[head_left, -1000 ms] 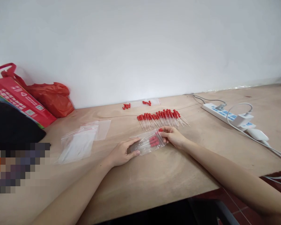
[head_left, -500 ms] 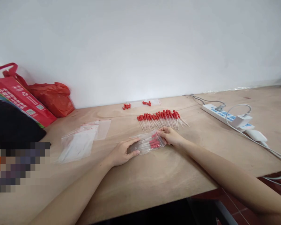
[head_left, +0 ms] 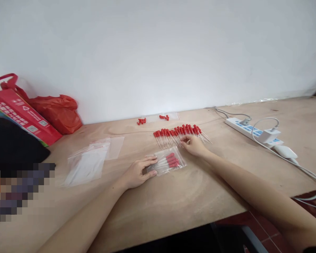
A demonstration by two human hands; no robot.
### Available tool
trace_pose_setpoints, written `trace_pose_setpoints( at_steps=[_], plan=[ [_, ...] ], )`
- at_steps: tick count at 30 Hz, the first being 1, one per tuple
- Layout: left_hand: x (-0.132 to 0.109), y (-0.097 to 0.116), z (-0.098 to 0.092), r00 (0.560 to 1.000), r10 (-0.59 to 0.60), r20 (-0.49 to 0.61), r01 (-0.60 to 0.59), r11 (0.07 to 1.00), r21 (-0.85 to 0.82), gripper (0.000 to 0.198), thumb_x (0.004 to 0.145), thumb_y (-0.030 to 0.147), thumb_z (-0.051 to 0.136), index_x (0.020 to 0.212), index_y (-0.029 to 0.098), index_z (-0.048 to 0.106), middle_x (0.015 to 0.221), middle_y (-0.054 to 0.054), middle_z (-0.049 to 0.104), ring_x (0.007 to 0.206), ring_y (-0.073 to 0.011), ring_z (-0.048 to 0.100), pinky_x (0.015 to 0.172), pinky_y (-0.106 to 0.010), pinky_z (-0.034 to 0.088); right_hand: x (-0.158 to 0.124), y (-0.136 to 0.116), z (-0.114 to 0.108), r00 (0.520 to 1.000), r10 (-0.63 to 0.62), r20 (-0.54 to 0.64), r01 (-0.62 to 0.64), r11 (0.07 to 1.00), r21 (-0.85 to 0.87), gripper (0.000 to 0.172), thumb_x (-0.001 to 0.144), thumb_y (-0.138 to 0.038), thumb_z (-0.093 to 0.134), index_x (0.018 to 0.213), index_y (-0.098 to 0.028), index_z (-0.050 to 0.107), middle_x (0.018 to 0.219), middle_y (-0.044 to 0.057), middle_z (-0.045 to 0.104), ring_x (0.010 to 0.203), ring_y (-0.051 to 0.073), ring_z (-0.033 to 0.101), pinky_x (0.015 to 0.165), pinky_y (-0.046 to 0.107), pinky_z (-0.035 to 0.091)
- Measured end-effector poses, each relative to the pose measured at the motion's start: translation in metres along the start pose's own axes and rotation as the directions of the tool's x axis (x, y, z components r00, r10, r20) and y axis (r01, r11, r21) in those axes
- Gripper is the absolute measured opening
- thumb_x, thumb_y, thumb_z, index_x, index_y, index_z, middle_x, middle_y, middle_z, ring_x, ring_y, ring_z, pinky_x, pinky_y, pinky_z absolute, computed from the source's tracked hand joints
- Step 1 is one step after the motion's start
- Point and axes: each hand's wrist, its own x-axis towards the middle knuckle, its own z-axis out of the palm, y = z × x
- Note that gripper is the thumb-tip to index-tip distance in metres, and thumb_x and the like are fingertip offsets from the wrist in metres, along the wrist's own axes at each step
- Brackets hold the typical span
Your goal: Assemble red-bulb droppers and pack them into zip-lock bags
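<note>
My left hand (head_left: 140, 171) rests at the left end of a clear zip bag (head_left: 160, 171), its thumb and fingers holding that end against the table. Inside the bag lie several droppers (head_left: 172, 160) with red bulbs pointing right and thin clear tubes pointing left. Just behind the bag, my right hand (head_left: 193, 144) has its fingertips pinched together at the row of loose droppers (head_left: 185, 130), over their thin tubes. The fingers cover whatever is between them, so I cannot make it out. The row's red bulbs point toward the wall.
Flat zip bags (head_left: 91, 160) lie left. Loose red bulbs (head_left: 141, 121) and a clear bag (head_left: 175, 116) with more red bulbs sit near the wall. A power strip (head_left: 242, 127) with cables is on the right; a red carrier bag (head_left: 26, 112) and black cloth (head_left: 15, 144) are far left.
My right hand has let go of the zip bag's right end and moved up to the dropper row. The bag now lies flatter; my left hand has stayed on it.
</note>
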Motion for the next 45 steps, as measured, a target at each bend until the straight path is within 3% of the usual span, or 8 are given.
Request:
trace_pose_setpoints(
  at_steps=[7,12,21,24,27,30,36,45],
  plan=[
    [-0.002,-0.006,0.003,1.000,0.010,-0.009,-0.010,1.000,-0.012,0.041,0.077,0.039,0.052,0.113,0.019,0.055,0.124,-0.007,0.049,0.115,-0.0207,0.045,0.098,-0.037,0.037,0.034,-0.020,0.005,0.979,0.194,-0.063,-0.202,0.872,-0.447,0.020,0.071,-0.019,0.051,0.089,-0.016,0.060,0.098,0.013,0.061,0.089,0.024,0.058,0.069,0.031,0.044],
    [-0.002,-0.006,0.002,1.000,0.015,-0.003,-0.016,1.000,-0.016,0.041,0.077,0.039,0.053,0.114,0.020,0.054,0.125,-0.006,0.048,0.116,-0.0213,0.044,0.098,-0.038,0.036,0.047,-0.029,0.012,0.954,0.298,-0.026,-0.272,0.830,-0.487,0.029,0.068,-0.011,0.051,0.096,-0.010,0.057,0.096,0.017,0.061,0.089,0.028,0.059,0.068,0.033,0.045],
    [-0.002,-0.005,0.001,1.000,0.009,0.007,-0.009,1.000,-0.014,0.041,0.077,0.039,0.053,0.115,0.022,0.053,0.125,-0.005,0.048,0.117,-0.0207,0.043,0.099,-0.039,0.035,0.046,-0.034,0.003,0.969,0.247,0.000,-0.225,0.880,-0.418,0.036,0.066,-0.010,0.054,0.101,-0.006,0.048,0.089,0.017,0.060,0.083,0.023,0.059,0.063,0.025,0.043],
    [-0.003,-0.006,0.002,1.000,0.009,0.006,-0.009,1.000,-0.011,0.042,0.077,0.039,0.052,0.115,0.021,0.052,0.126,-0.006,0.048,0.117,-0.0203,0.043,0.098,-0.039,0.036,0.034,-0.028,-0.013,0.986,0.169,0.008,-0.159,0.940,-0.301,0.034,0.069,-0.015,0.051,0.102,-0.009,0.043,0.074,0.009,0.059,0.070,0.019,0.058,0.056,0.025,0.041],
    [-0.003,-0.005,0.002,1.000,0.009,0.009,-0.008,1.000,-0.012,0.043,0.078,0.039,0.052,0.116,0.020,0.052,0.126,-0.006,0.048,0.117,-0.0201,0.042,0.099,-0.038,0.035,0.012,-0.018,-0.024,1.000,0.016,-0.005,-0.016,1.000,0.019,0.046,0.070,-0.014,0.045,0.114,-0.012,0.032,0.060,-0.003,0.050,0.056,0.014,0.053,0.052,0.023,0.040],
    [-0.002,-0.005,0.003,1.000,0.008,0.007,-0.008,1.000,-0.023,0.043,0.077,0.039,0.052,0.115,0.019,0.053,0.125,-0.006,0.048,0.117,-0.0202,0.042,0.099,-0.038,0.035,-0.011,-0.009,-0.024,0.999,-0.044,-0.028,0.051,0.931,0.361,0.060,0.069,-0.016,0.045,0.123,-0.020,0.019,0.063,-0.007,0.045,0.043,0.008,0.046,0.042,0.022,0.040],
    [-0.002,-0.005,0.003,1.000,-0.002,-0.002,0.002,0.999,-0.034,0.042,0.077,0.040,0.053,0.115,0.022,0.053,0.125,-0.005,0.049,0.117,-0.0198,0.042,0.099,-0.038,0.035,-0.026,-0.005,-0.008,0.996,0.084,-0.001,-0.062,0.747,0.662,0.073,0.059,-0.015,0.052,0.122,-0.025,0.015,0.060,-0.011,0.044,0.039,0.009,0.048,0.037,0.023,0.045],
    [-0.002,-0.005,0.002,1.000,-0.008,0.009,0.008,1.000,0.002,0.044,0.078,0.042,0.051,0.117,0.023,0.050,0.126,-0.004,0.048,0.118,-0.0193,0.042,0.099,-0.036,0.034,-0.025,-0.009,0.013,0.971,0.221,-0.093,-0.060,0.599,0.799,0.049,0.064,-0.027,0.058,0.098,-0.024,0.024,0.057,-0.010,0.050,0.049,0.012,0.058,0.052,0.027,0.052]
  ],
)
